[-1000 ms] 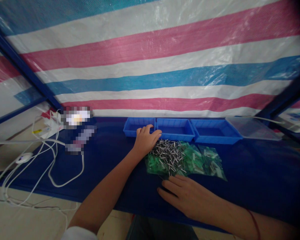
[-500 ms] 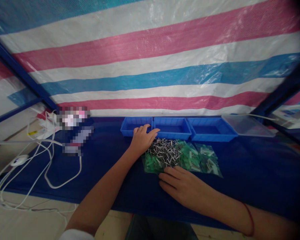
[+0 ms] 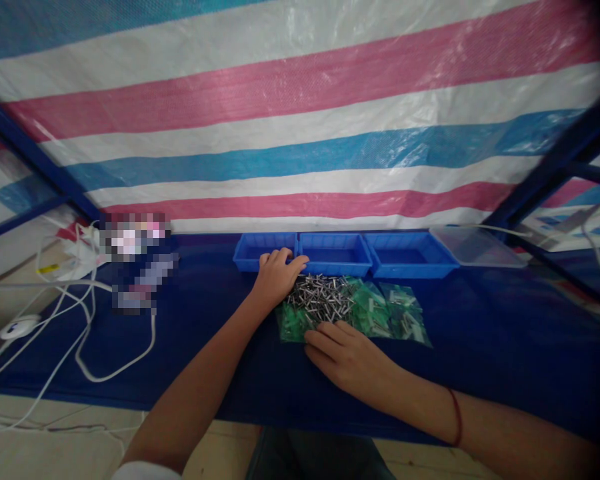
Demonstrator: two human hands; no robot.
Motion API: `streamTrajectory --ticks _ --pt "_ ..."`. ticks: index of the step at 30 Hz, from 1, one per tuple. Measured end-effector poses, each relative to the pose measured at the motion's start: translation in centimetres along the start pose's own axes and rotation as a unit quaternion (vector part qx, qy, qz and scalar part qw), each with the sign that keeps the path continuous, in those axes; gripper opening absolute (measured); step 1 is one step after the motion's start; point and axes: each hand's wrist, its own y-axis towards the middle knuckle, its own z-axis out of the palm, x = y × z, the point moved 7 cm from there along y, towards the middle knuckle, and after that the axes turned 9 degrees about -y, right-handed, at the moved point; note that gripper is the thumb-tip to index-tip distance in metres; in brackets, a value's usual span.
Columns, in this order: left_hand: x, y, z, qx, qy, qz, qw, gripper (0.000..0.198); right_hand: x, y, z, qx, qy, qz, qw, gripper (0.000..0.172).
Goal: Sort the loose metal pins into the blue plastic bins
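Note:
A heap of small shiny metal pins (image 3: pixel 323 298) lies on green-tinted clear plastic bags (image 3: pixel 293 325). My left hand (image 3: pixel 276 279) is at the heap's upper left, beside the front rim of the left blue bin (image 3: pixel 253 253). Its thumb and fingers are apart, and I see nothing held in it. At the heap's near edge, my right hand (image 3: pixel 347 357) rests palm down with bent fingers drawn close together. Whatever its fingertips hold, if anything, is hidden. Just right of the heap, more bags (image 3: pixel 407 317) with a few pins inside lie flat.
A middle blue bin (image 3: pixel 335 253) and a right blue bin (image 3: pixel 410 255) continue the row along the back of the blue table (image 3: pixel 200 320). A clear plastic lid (image 3: pixel 480 247) lies at the right. White cables (image 3: pixel 87 333) tangle on the left; a striped sheet (image 3: pixel 280 133) hangs behind.
The whole view has shifted, so the table things sit slightly further left. Both hands keep nearly the same places at the heap. I see nothing taken up or let go.

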Motion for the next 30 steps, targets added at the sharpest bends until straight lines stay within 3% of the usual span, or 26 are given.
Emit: streamTrajectory --ticks 4,9,11,13,15,17,21,24,30 --pt "-0.3 0.0 -0.2 -0.001 0.001 0.000 1.000 0.028 -0.7 0.0 -0.3 0.014 0.049 0.023 0.998 0.016" --pt "-1.7 -0.8 -4.1 -0.086 -0.034 0.051 0.994 0.037 -3.8 -0.2 -1.2 0.018 0.074 0.050 0.996 0.055" --pt "-2.6 -1.9 -5.2 -0.056 -0.093 0.108 0.988 0.040 -5.7 -0.9 -1.5 0.029 0.069 0.064 0.995 0.067" --pt "-3.7 -3.7 -5.3 0.017 -0.137 0.165 0.977 0.050 -7.7 -2.2 -1.6 0.042 0.063 0.088 0.993 0.076" --pt "-4.5 -5.5 -4.7 0.067 -0.144 0.191 0.969 0.072 -9.2 -4.0 -1.1 0.066 0.057 0.117 0.989 0.084" --pt "-5.0 -6.9 -3.6 0.104 -0.137 0.196 0.965 0.082 -10.1 -5.9 -0.1 0.099 0.058 0.142 0.983 0.087" --pt "-5.7 -7.8 -1.6 0.131 -0.134 0.200 0.962 0.083 -9.4 -7.5 1.8 0.144 0.086 0.153 0.974 0.090" --pt "-5.9 -7.4 -1.0 0.124 -0.145 0.200 0.961 0.079 -8.3 -6.9 2.0 0.131 0.078 0.148 0.977 0.088" --pt "-6.3 -7.3 -1.1 0.080 -0.167 0.208 0.960 0.062 -7.9 -5.9 1.7 0.074 0.052 0.199 0.976 0.053"
